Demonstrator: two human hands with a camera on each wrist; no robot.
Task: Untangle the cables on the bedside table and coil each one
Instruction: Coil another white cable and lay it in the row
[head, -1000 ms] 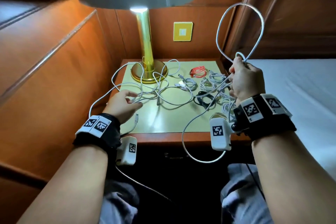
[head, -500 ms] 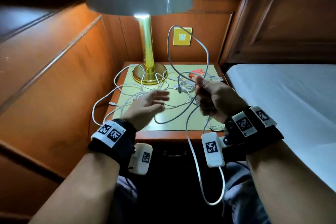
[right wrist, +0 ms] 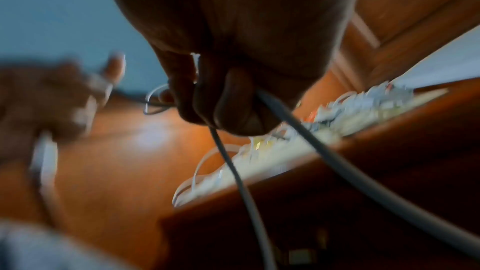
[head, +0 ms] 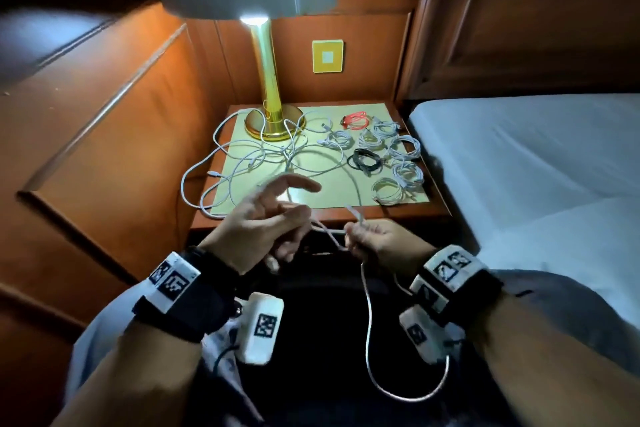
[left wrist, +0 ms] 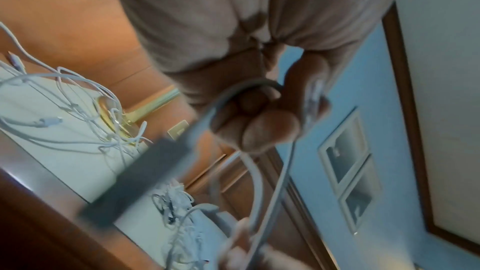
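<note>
My right hand [head: 370,239] grips a white cable [head: 367,315] in front of the bedside table [head: 381,213]. One plug end sticks up from the fist, and a long loop hangs down toward my lap. The same white cable [left wrist: 257,182] runs left into my left hand [head: 277,218], whose lower fingers curl round it while the index finger points out. From below, the right wrist view shows the cable [right wrist: 241,182] leaving the right fist. A tangle of white cables [head: 263,156] lies on the table's left half.
Several coiled white cables [head: 403,149], a black coil [head: 365,159] and a red coil [head: 355,120] lie on the table's right half. A brass lamp [head: 273,121] stands at the back. Wooden panelling closes the left side; a bed [head: 536,166] lies to the right.
Both hands drew back from above the table to just in front of its edge. The tall loop over the right hand came down, and the left hand took hold of the cable.
</note>
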